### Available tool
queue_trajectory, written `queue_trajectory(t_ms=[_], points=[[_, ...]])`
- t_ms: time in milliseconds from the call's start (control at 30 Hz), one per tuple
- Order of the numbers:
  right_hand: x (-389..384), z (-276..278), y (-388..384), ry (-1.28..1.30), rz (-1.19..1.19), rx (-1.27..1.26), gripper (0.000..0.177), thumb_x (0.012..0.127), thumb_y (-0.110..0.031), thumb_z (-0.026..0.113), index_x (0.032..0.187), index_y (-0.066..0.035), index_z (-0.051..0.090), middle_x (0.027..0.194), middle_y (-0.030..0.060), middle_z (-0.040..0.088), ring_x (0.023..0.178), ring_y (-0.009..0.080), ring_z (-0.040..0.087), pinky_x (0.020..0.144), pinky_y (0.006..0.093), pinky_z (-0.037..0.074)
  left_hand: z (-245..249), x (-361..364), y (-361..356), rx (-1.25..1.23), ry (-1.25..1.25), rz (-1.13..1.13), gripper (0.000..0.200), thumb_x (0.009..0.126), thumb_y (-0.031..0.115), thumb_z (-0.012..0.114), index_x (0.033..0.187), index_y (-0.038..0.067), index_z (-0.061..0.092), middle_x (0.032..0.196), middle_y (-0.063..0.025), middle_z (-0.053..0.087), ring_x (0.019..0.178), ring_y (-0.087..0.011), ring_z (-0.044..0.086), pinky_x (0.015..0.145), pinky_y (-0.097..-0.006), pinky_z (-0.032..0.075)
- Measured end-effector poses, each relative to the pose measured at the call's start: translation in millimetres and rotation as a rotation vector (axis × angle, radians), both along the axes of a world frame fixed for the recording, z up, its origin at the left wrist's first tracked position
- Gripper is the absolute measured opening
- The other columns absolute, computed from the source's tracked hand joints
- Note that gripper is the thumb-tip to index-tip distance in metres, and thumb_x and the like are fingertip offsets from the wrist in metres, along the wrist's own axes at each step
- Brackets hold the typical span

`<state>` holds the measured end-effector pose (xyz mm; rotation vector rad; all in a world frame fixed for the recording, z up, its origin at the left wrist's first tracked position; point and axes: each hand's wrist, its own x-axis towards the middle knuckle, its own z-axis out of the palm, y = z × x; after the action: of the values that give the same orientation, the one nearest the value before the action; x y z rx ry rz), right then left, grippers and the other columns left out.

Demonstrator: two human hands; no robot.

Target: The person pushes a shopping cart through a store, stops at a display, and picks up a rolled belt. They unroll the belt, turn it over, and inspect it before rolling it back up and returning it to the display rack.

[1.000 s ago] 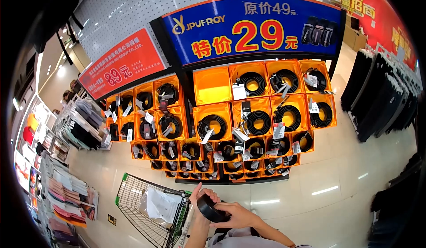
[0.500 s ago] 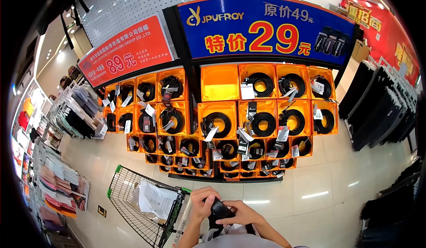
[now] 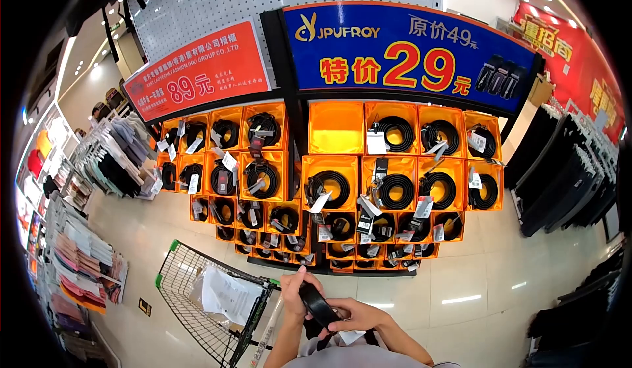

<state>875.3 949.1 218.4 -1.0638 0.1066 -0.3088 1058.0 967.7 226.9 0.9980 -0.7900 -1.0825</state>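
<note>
A coiled black belt [image 3: 317, 304] is held in front of my body, near the bottom of the head view. My left hand [image 3: 294, 293] grips its upper left side, with the thumb pointing up. My right hand [image 3: 357, 316] closes on the lower right part of the coil. A white tag [image 3: 351, 336] shows just below my right fingers. The belt's buckle cannot be made out. Ahead stands a display rack with rolled belts [image 3: 396, 191] in orange boxes [image 3: 336, 128], many with paper tags.
A shopping cart [image 3: 197, 325] with a white plastic-wrapped package [image 3: 228, 295] stands at my left. Price signs [image 3: 415, 52] top the rack. Clothes racks [image 3: 573, 164] stand at the right, and folded garments [image 3: 82, 269] lie at the left.
The belt has turned in my hands, so more of the coil's outer band and a white tag now show. My view has shifted slightly.
</note>
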Motion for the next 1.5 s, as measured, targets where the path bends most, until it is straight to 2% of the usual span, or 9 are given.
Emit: queue_trajectory(t_ms=[67, 200, 333, 433, 500, 733, 933, 1267, 1500], points=[[-1, 11, 0, 0.035, -0.002, 0.207, 0.045, 0.096, -0.007, 0.064, 0.137, 0.002, 0.047, 0.119, 0.0076, 0.06, 0.096, 0.0149, 0.066, 0.086, 0.0288, 0.055, -4, 2, -4, -0.004, -0.004, -0.028, 0.059, 0.102, 0.027, 0.041, 0.056, -0.006, 0.057, 0.051, -0.0166, 0.055, 0.042, -0.0239, 0.054, 0.046, -0.0331, 0.048], [-3, 4, 3, 0.054, -0.038, 0.188, 0.044, 0.097, -0.007, 0.062, 0.137, 0.002, 0.047, 0.122, 0.0074, 0.06, 0.095, 0.015, 0.067, 0.086, 0.0284, 0.055, -5, -8, -9, 0.056, 0.099, 0.003, 0.059, 0.102, 0.028, 0.041, 0.055, -0.005, 0.056, 0.051, -0.0165, 0.054, 0.042, -0.025, 0.054, 0.046, -0.0339, 0.047], [-7, 9, 8, 0.106, -0.174, 0.007, 0.039, 0.095, -0.012, 0.068, 0.129, 0.003, 0.054, 0.113, 0.0055, 0.063, 0.091, 0.0124, 0.065, 0.08, 0.0277, 0.054, -10, -15, -14, 0.122, 0.221, -0.022, 0.057, 0.1, 0.031, 0.044, 0.056, -0.003, 0.056, 0.052, -0.0162, 0.054, 0.044, -0.0268, 0.055, 0.046, -0.0356, 0.046], [-7, 15, 8, 0.322, -0.306, -0.342, 0.041, 0.087, -0.011, 0.077, 0.122, 0.002, 0.059, 0.113, 0.0107, 0.067, 0.087, 0.0172, 0.07, 0.077, 0.0269, 0.055, -12, -18, -19, 0.11, 0.247, 0.03, 0.055, 0.098, 0.032, 0.047, 0.056, -0.002, 0.056, 0.052, -0.0152, 0.055, 0.044, -0.0261, 0.055, 0.046, -0.035, 0.047], [-4, 25, 15, 0.417, -0.643, -0.714, 0.046, 0.077, -0.015, 0.085, 0.114, 0.001, 0.063, 0.105, 0.0114, 0.067, 0.084, 0.0182, 0.068, 0.073, 0.0268, 0.053, -8, -19, -19, 0.099, 0.27, 0.08, 0.054, 0.098, 0.032, 0.047, 0.056, -0.001, 0.057, 0.052, -0.0149, 0.055, 0.044, -0.0257, 0.055, 0.046, -0.0351, 0.047], [4, 29, 26, 0.257, -0.978, -0.821, 0.044, 0.072, -0.016, 0.086, 0.107, 0.001, 0.066, 0.104, 0.0122, 0.067, 0.086, 0.022, 0.069, 0.073, 0.0307, 0.055, -2, -21, -16, 0.062, 0.383, 0.132, 0.052, 0.098, 0.032, 0.047, 0.057, 0.001, 0.057, 0.053, -0.0141, 0.056, 0.045, -0.0253, 0.054, 0.05, -0.0366, 0.048], [-3, 33, 31, 0.353, -1.002, -1.054, 0.045, 0.072, -0.018, 0.085, 0.109, 0.001, 0.066, 0.107, 0.013, 0.065, 0.09, 0.0279, 0.067, 0.078, 0.0343, 0.056, -6, -19, -14, 0.124, 0.533, 0.184, 0.051, 0.097, 0.033, 0.049, 0.056, 0.003, 0.056, 0.053, -0.0134, 0.056, 0.044, -0.0253, 0.053, 0.05, -0.0365, 0.047], [-11, 22, 40, 0.379, -0.972, -0.887, 0.046, 0.075, -0.012, 0.081, 0.116, 0.002, 0.064, 0.115, 0.018, 0.067, 0.101, 0.0338, 0.068, 0.086, 0.0365, 0.054, -37, -18, -21, 0.211, 0.881, 0.128, 0.037, 0.088, 0.034, 0.06, 0.061, 0.007, 0.057, 0.057, -0.0085, 0.054, 0.05, -0.0234, 0.052, 0.055, -0.0369, 0.045], [-15, 13, 44, 0.367, -1.165, -0.79, 0.049, 0.071, -0.009, 0.082, 0.116, 0.004, 0.066, 0.105, 0.0174, 0.073, 0.096, 0.022, 0.073, 0.084, 0.0312, 0.056, -33, -38, -19, 0.241, 0.962, 0.065, 0.036, 0.092, 0.035, 0.054, 0.069, 0.008, 0.056, 0.062, -0.0072, 0.055, 0.057, -0.0234, 0.052, 0.061, -0.0364, 0.046]])
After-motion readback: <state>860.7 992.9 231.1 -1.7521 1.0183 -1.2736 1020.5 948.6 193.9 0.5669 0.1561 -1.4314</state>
